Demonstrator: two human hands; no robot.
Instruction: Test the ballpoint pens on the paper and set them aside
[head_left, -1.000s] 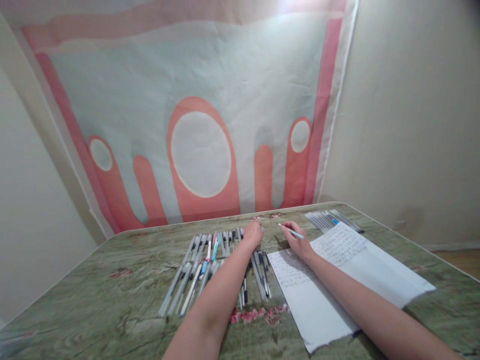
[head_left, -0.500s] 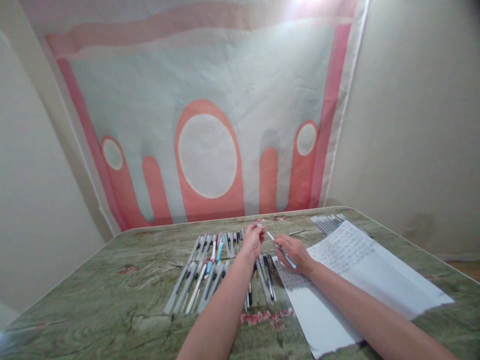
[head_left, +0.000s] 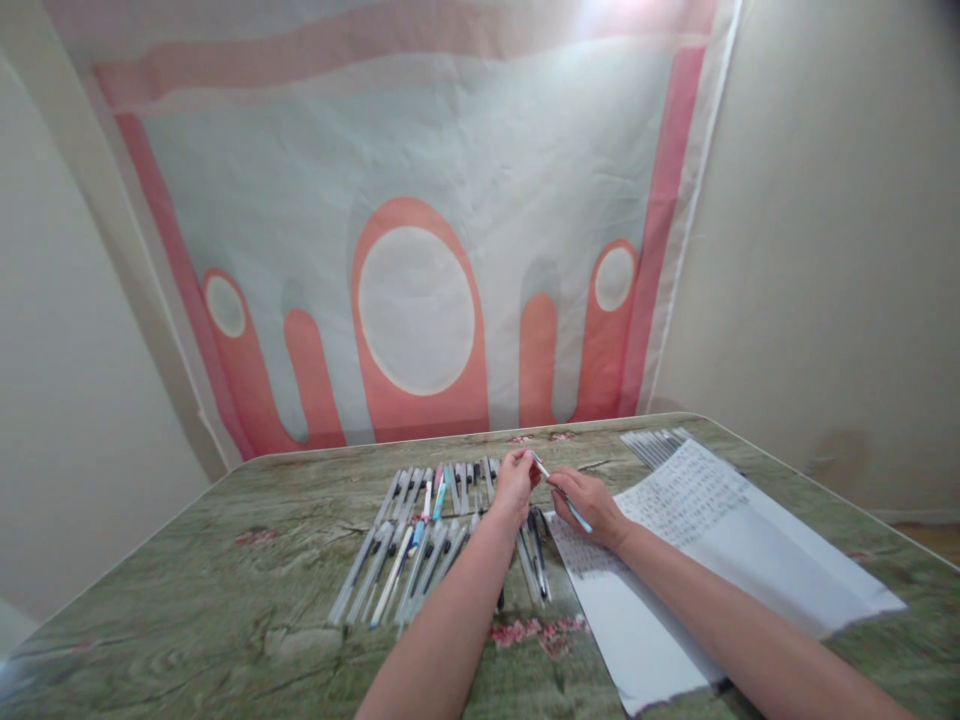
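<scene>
A slim white pen with a light-blue end (head_left: 577, 515) slants between my two hands above the table. My right hand (head_left: 589, 505) is closed around its middle, the blue end sticking out below the fingers. My left hand (head_left: 516, 482) pinches at the pen's far end; a small pale piece shows at those fingertips, too small to make out. Below and left of my left arm lie two rows of pens (head_left: 405, 560), mostly clear-barrelled, a few white, pink or turquoise. Several dark pens (head_left: 536, 560) lie beneath my hands, partly hidden by my left forearm.
Handwritten paper sheets (head_left: 712, 540) spread on the right under my right forearm. Behind them lies a bundle of thin clear sticks, perhaps refills (head_left: 652, 445). The wood-patterned table (head_left: 187, 590) ends at a wall hanging (head_left: 420, 420).
My left hand has moved slightly right and its fingertips have come up to the far end of the pen, where a gap was before. My right hand has barely moved.
</scene>
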